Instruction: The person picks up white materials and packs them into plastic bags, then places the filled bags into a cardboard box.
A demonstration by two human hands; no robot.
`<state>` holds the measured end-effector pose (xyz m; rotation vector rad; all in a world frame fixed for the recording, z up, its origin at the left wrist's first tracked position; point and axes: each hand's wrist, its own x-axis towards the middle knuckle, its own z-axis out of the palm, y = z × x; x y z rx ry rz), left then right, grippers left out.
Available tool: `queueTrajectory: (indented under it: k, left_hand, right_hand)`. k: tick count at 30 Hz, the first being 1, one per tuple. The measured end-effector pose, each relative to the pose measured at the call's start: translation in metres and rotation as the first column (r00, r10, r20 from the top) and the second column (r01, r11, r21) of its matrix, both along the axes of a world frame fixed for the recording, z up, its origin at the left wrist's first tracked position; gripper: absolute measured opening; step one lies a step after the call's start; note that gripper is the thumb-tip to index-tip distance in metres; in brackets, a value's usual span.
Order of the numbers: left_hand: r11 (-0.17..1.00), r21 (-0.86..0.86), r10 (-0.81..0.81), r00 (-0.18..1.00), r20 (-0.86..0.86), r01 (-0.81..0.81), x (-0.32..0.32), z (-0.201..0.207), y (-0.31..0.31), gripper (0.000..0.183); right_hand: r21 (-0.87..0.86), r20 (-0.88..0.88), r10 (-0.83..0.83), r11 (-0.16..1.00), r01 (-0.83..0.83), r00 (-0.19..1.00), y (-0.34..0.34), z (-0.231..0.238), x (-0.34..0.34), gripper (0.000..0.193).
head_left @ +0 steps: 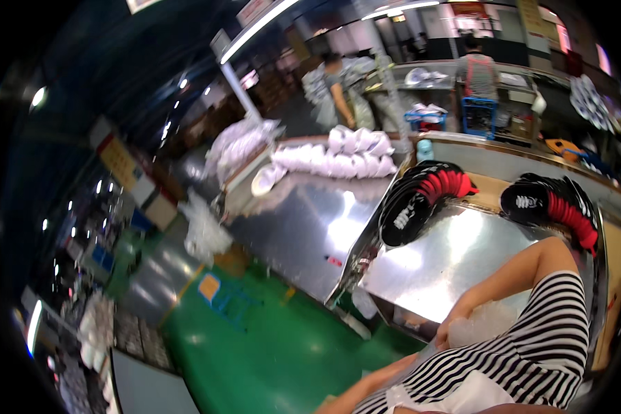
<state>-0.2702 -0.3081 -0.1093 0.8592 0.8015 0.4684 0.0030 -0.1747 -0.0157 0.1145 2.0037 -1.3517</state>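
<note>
My right hand (446, 334) is held low in front of my striped shirt, its fingers curled down at the edge of a whitish, translucent plastic bag (481, 324). What the fingers grip is too blurred to make out. From the lower edge my left forearm (376, 380) reaches toward the right hand; the left fingers are hidden. Beyond my arms stands a shiny metal-topped table (421, 272). Two curved rows of nested black and red shoe uppers lie along its far side: one row (421, 203) at the left corner, another row (552, 207) at the right.
A second metal table (290, 228) adjoins on the left, bearing white nested pieces (334, 162) and a small red item (333, 261). A blue stool (221, 293) stands on the green floor. Two people (477, 72) work farther back. A plastic bag (205, 231) hangs at the left table's side.
</note>
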Motion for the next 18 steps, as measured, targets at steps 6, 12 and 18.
queueTrajectory:
  k: [6,12,18]
  left_hand:
    - [0.891,-0.094,0.438,0.895,-0.084,-0.445,-0.047,0.017,-0.014,0.07]
    - [0.866,-0.124,0.481,0.875,-0.059,-0.484,-0.02,0.052,-0.009,0.07]
    - [0.846,-0.19,0.507,0.862,0.0,-0.498,0.005,0.075,-0.017,0.07]
  right_hand:
    - [-0.063,-0.173,-0.668,0.741,0.669,0.724,-0.044,0.019,0.036,0.055]
    - [0.132,-0.208,-0.412,0.887,0.443,0.887,-0.061,0.066,0.058,0.048]
    - [0.22,-0.268,-0.451,0.832,0.51,0.851,-0.047,0.03,0.013,0.056]
